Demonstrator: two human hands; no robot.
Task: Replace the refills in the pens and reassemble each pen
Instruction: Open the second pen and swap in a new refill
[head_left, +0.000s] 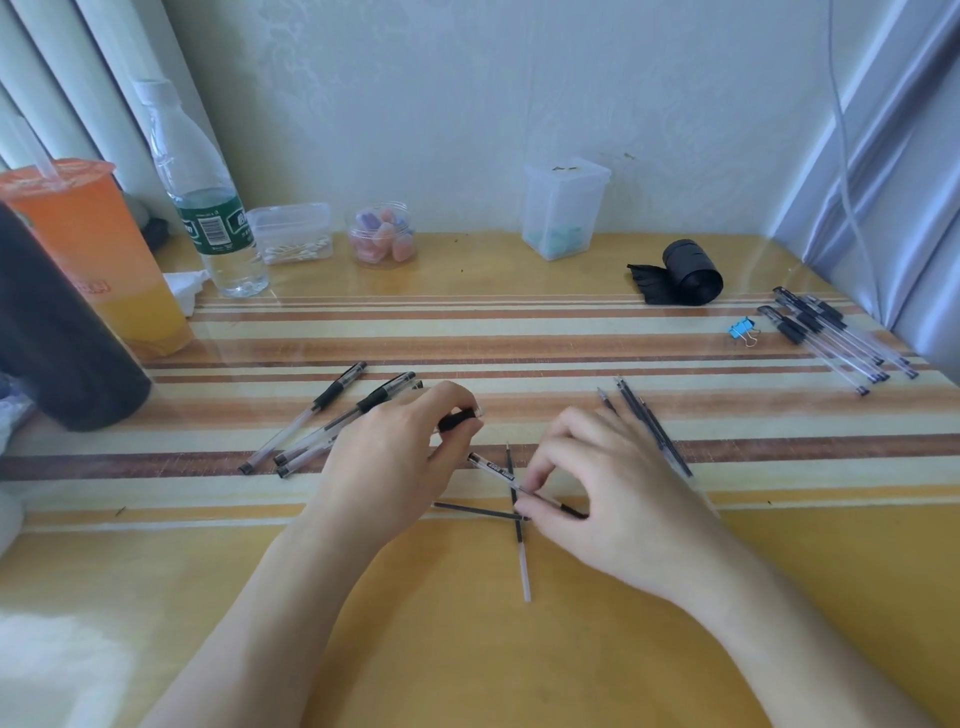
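While both forearms reach in over the yellow striped bench (519, 332), the left hand (384, 462) curls its fingers round a short black rubber pen grip (457, 419), held close above the surface. The right hand (613, 488) pinches a clear plastic pen barrel (493, 470) between thumb and forefinger. The barrel lies slanted in front of the person, one end pointing up and left toward the left hand.

A thin dark refill with a clear tail (524, 571) runs away from the person beneath the barrel. A second thin dark refill (467, 509) lies nearly crosswise, and the two cross just beside the right fingertips.

To the left lies a loose cluster of capped clear pens with black grips (322, 426). Near the right hand's far side lies a small bunch of dark loose refills (649, 431). Well apart, at the far right edge, is another group of capped clear pens (836, 338), with a blue binder clip (740, 330) beside it and a black roll of ribbon-like material (688, 270) behind.

Along the back stand an orange drink cup with a straw (98, 249), a clear water bottle with a green label (208, 208), a low clear box (291, 234), a small clear jar of coloured pieces (383, 236) and a tall translucent container (563, 208).
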